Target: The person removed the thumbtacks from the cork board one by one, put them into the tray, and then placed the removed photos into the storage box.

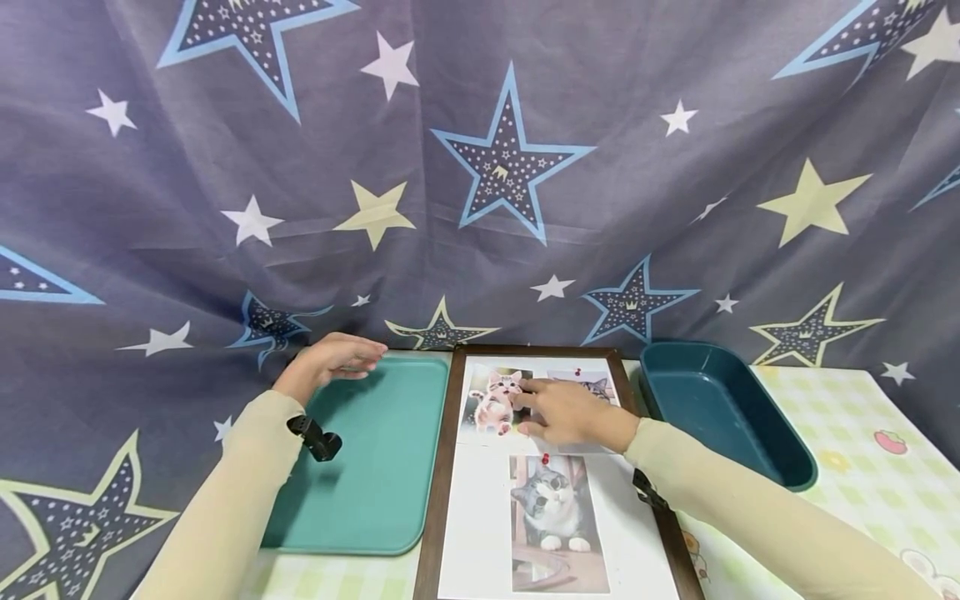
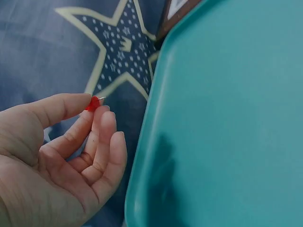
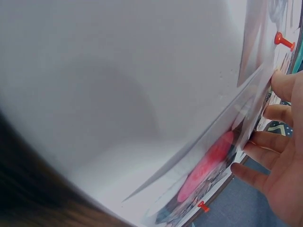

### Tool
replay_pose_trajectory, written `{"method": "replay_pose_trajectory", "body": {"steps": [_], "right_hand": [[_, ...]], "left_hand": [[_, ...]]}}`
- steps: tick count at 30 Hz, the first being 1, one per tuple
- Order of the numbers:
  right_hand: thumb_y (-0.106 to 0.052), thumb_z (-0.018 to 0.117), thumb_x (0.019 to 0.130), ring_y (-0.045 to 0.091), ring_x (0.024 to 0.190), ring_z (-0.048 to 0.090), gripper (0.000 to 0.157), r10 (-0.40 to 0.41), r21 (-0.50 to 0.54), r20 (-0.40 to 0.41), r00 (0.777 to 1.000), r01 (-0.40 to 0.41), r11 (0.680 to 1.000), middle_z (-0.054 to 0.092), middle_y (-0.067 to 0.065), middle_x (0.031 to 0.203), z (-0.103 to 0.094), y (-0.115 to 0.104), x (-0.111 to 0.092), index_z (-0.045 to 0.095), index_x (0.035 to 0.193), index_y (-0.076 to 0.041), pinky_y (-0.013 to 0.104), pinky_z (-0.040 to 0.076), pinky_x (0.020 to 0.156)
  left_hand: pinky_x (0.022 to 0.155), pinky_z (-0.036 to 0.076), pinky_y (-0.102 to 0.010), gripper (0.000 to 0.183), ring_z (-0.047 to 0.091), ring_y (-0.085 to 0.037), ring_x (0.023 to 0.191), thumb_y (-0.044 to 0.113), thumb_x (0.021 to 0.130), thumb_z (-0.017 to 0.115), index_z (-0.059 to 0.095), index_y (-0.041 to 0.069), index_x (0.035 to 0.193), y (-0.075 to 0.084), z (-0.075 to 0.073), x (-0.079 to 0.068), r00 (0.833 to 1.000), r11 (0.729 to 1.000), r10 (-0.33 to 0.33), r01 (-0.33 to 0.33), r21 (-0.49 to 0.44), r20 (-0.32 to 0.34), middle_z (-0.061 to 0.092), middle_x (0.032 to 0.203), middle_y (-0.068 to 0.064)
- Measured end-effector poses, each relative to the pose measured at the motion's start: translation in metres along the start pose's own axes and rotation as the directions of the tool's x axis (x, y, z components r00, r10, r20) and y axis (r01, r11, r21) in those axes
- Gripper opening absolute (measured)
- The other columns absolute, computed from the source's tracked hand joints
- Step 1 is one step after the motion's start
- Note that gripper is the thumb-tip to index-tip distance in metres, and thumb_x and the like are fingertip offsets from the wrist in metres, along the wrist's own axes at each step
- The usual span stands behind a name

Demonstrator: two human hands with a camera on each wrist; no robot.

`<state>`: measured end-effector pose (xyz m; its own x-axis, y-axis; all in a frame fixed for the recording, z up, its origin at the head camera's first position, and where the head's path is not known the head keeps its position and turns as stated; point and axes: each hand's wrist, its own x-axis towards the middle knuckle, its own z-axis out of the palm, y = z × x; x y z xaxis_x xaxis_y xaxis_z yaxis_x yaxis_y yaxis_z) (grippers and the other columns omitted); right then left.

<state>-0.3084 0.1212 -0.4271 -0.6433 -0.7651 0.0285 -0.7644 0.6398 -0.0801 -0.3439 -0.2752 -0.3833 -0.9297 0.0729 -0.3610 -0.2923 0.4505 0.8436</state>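
**Left hand [image 2: 66, 172] pinches red push pin [image 2: 93, 103]; right hand [image 1: 566, 411] on cat board [image 1: 476, 517]**

The left hand has the pin between thumb and fingertips, metal tip outward, near the far edge of the green tray [image 1: 367, 475]. The right hand is spread, gripping nothing visible, its fingertips touching the right side of the kitten picture [image 1: 491, 404] at the board's upper left. That hand covers much of the upper-right picture [image 1: 600, 388], and its forearm crosses the board's right frame. A red pin stands at the top of that picture, another at the top of the lower cat picture [image 1: 555, 529]. The board lies between the tray and a dark teal bin [image 1: 708, 408] on the checked desk [image 1: 847, 433]. A starred curtain [image 1: 337, 108] hangs close behind; the left forearm hides part of the tray's left side.
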Motion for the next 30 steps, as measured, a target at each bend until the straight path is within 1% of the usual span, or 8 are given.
{"method": "replay_pose_trajectory", "body": {"steps": [4, 7, 10, 17, 22, 26, 30], "right_hand": [[-0.037, 0.06, 0.102, 0.039, 0.124, 0.063, 0.044, 0.002, -0.004, 0.003, 1.0, -0.002, 1.0, 0.054, 0.024, 0.148, 0.002, 0.001, 0.0, 0.064, 0.138, -0.012, 0.053, 0.053, 0.103], [-0.038, 0.06, 0.102, 0.039, 0.126, 0.062, 0.044, -0.001, -0.009, 0.004, 1.0, 0.001, 1.0, 0.054, 0.023, 0.149, 0.002, 0.001, 0.0, 0.064, 0.138, -0.013, 0.052, 0.053, 0.104], [-0.039, 0.06, 0.102, 0.039, 0.129, 0.06, 0.045, -0.006, -0.012, 0.004, 1.0, 0.006, 1.0, 0.054, 0.023, 0.149, 0.002, 0.001, 0.0, 0.064, 0.138, -0.013, 0.052, 0.053, 0.104], [-0.038, 0.059, 0.102, 0.038, 0.122, 0.064, 0.044, 0.011, -0.003, 0.018, 1.0, -0.011, 1.0, 0.052, 0.022, 0.15, 0.002, 0.001, 0.0, 0.064, 0.139, -0.014, 0.052, 0.055, 0.1], [-0.039, 0.059, 0.102, 0.038, 0.125, 0.063, 0.045, 0.021, -0.014, 0.023, 1.0, -0.021, 1.0, 0.052, 0.021, 0.151, 0.002, 0.002, 0.0, 0.063, 0.14, -0.015, 0.051, 0.054, 0.102], [-0.041, 0.058, 0.102, 0.037, 0.127, 0.061, 0.046, 0.021, -0.019, 0.017, 1.0, -0.021, 1.0, 0.051, 0.02, 0.152, 0.002, 0.002, 0.001, 0.062, 0.141, -0.016, 0.051, 0.053, 0.105], [-0.04, 0.058, 0.102, 0.037, 0.126, 0.062, 0.045, 0.021, -0.015, 0.019, 1.0, -0.021, 1.0, 0.051, 0.02, 0.152, 0.002, 0.001, 0.001, 0.063, 0.14, -0.016, 0.052, 0.052, 0.105]], "left_hand": [[0.105, 0.055, -0.039, 0.05, 0.069, -0.013, 0.103, 0.025, 0.101, 0.064, 0.056, 0.001, 0.144, -0.01, -0.004, 0.003, 1.0, 0.998, -0.024, 0.025, 0.057, -0.009, 0.067, 0.133, -0.014], [0.098, 0.058, -0.036, 0.049, 0.07, -0.012, 0.098, 0.024, 0.101, 0.064, 0.057, -0.003, 0.141, -0.016, -0.007, 0.004, 0.999, 0.994, -0.035, 0.035, 0.101, -0.002, 0.07, 0.127, -0.014], [0.094, 0.059, -0.035, 0.047, 0.07, -0.012, 0.095, 0.024, 0.101, 0.064, 0.059, -0.004, 0.139, -0.019, -0.008, 0.003, 0.999, 0.989, -0.041, 0.041, 0.142, -0.002, 0.072, 0.122, -0.013], [0.093, 0.059, -0.038, 0.043, 0.068, -0.021, 0.1, 0.019, 0.098, 0.065, 0.062, -0.005, 0.134, -0.017, -0.006, 0.002, 0.999, 0.979, -0.048, 0.047, 0.2, 0.0, 0.069, 0.124, -0.018], [0.094, 0.058, -0.04, 0.041, 0.067, -0.024, 0.104, 0.016, 0.097, 0.065, 0.063, -0.005, 0.132, -0.016, -0.004, 0.001, 0.999, 0.973, -0.053, 0.05, 0.224, 0.008, 0.069, 0.125, -0.018], [0.093, 0.059, -0.039, 0.04, 0.068, -0.023, 0.102, 0.015, 0.097, 0.065, 0.064, -0.006, 0.131, -0.015, -0.003, 0.001, 0.998, 0.971, -0.059, 0.054, 0.234, 0.011, 0.07, 0.124, -0.019], [0.085, 0.06, -0.034, 0.037, 0.068, -0.019, 0.093, 0.016, 0.097, 0.067, 0.067, -0.005, 0.127, -0.016, -0.003, 0.002, 0.998, 0.968, -0.067, 0.064, 0.242, 0.002, 0.073, 0.113, -0.015]]}}
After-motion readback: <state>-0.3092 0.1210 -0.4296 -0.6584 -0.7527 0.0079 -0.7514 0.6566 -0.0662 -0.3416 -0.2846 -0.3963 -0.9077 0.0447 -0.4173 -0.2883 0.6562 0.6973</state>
